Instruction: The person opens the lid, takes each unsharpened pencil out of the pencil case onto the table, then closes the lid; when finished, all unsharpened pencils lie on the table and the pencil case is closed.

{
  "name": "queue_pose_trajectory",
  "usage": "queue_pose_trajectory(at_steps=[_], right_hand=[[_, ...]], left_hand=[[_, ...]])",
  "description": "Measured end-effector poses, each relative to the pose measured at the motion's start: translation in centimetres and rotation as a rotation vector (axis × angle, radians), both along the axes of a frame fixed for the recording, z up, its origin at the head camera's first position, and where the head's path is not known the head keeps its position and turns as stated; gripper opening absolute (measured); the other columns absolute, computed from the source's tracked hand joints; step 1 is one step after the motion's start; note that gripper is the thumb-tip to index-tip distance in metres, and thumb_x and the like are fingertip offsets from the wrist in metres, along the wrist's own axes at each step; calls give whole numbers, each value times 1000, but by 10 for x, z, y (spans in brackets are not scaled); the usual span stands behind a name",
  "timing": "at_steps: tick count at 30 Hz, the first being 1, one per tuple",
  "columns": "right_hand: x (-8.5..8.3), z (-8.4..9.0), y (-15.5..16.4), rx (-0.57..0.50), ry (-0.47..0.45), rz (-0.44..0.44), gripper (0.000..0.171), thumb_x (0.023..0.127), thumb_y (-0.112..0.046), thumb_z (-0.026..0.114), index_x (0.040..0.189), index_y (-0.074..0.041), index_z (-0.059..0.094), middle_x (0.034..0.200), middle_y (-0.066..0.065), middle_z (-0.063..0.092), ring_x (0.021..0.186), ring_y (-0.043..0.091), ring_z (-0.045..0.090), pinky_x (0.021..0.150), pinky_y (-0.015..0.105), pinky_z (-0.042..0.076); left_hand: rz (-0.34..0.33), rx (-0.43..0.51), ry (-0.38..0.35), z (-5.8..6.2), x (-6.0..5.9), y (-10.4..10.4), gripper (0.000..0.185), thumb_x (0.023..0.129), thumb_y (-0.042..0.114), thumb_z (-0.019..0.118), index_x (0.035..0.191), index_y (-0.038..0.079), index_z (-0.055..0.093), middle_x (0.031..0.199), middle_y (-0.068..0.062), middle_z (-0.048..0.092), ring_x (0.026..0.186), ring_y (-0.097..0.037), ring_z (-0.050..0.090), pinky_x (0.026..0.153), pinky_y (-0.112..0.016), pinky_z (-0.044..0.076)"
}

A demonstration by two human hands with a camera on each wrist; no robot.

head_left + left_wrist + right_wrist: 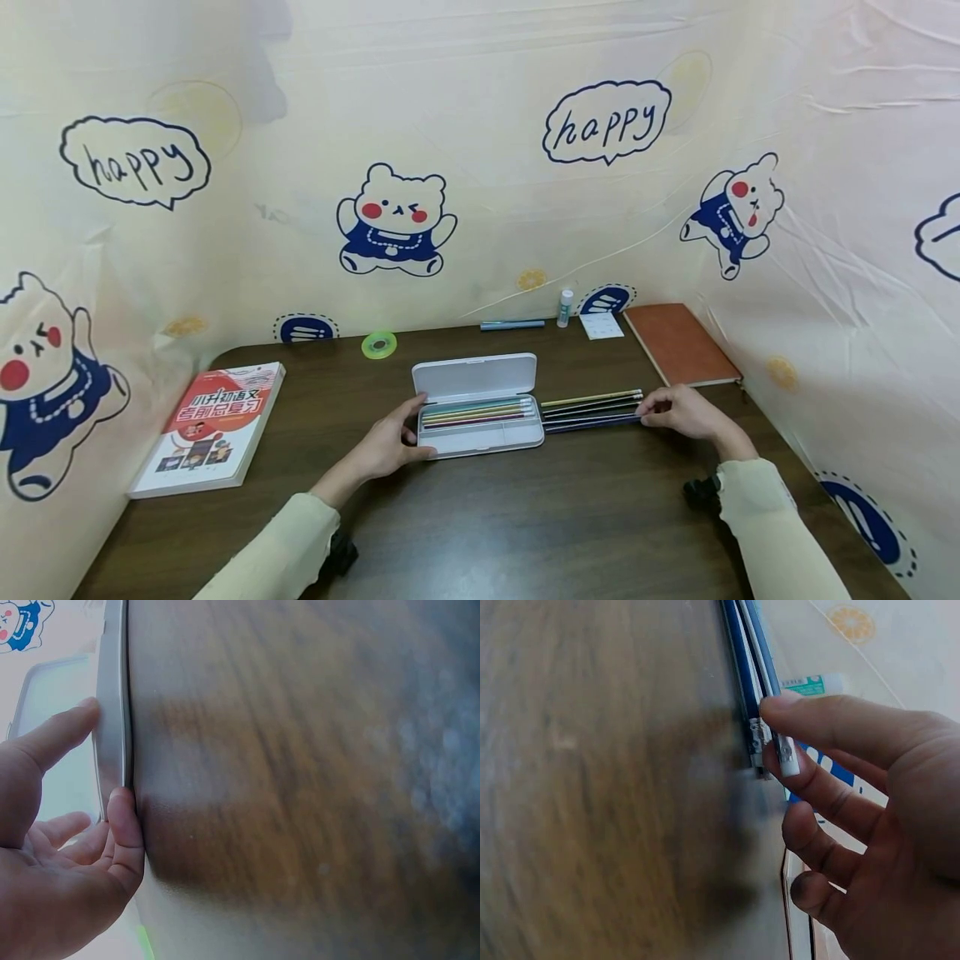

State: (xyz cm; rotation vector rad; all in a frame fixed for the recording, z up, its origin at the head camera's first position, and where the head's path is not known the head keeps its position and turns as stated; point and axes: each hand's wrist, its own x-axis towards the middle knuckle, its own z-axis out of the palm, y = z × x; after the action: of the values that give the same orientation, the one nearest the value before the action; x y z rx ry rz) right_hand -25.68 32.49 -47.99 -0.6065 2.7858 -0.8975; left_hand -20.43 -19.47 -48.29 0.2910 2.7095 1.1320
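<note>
A white pencil case [480, 451] lies on the table with its lid [475, 375] raised and several coloured pencils [476, 412] inside. At its left end my left hand [392, 437] grips the case, thumb at the near edge and fingers at the far side. In the left wrist view, the left hand [64, 847] has its thumb and a finger against the case wall [112, 727]. Several pencils [592, 407] lie side by side to the right of the case. My right hand [686, 411] pinches a pencil [787, 759] near its white eraser end, close beside a dark blue pencil [739, 645].
On the left is a thick red and white book [217, 425]. Along the back are a green tape roll [379, 335], a blue pen [512, 325], a glue stick [565, 308] and a white paper slip [602, 326]. A brown notebook [681, 343] lies at the back right.
</note>
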Motion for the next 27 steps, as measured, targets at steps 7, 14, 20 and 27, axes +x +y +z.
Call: queue_pose_trajectory(at_steps=[7, 14, 20, 27], right_hand=[[-4, -4, -7, 33, 43, -34, 5, 87, -18, 76, 91, -18, 78, 95, -1, 75, 86, 9, 65, 75, 26, 49], [-5, -5, -11, 45, 48, -45, 6, 85, -15, 78, 89, -19, 79, 94, 0, 74, 90, 17, 66, 77, 31, 50], [-5, -2, -13, 56, 37, -45, 8, 85, -14, 78, 91, -19, 79, 96, 1, 74, 93, 19, 66, 81, 36, 51], [-6, 7, -26, -6, -16, -26, 12, 90, -19, 74, 101, -16, 76, 95, -2, 74, 84, 14, 61, 75, 28, 49]], left_hand=[[8, -2, -7, -1, -1, 1, 95, 79, 23, 86, 156, 16, 31, 145, -13, 53, 82, -13, 54, 72, -26, 44], [8, -1, -4, -1, -2, 2, 95, 79, 22, 86, 156, 15, 31, 145, -13, 53, 81, -13, 54, 71, -25, 43], [12, -2, -14, 0, -2, 2, 95, 79, 23, 86, 157, 15, 31, 145, -13, 53, 81, -13, 54, 71, -25, 43], [10, -1, -17, 0, -2, 1, 95, 79, 23, 86, 156, 15, 31, 145, -14, 53, 82, -14, 54, 72, -26, 44]])
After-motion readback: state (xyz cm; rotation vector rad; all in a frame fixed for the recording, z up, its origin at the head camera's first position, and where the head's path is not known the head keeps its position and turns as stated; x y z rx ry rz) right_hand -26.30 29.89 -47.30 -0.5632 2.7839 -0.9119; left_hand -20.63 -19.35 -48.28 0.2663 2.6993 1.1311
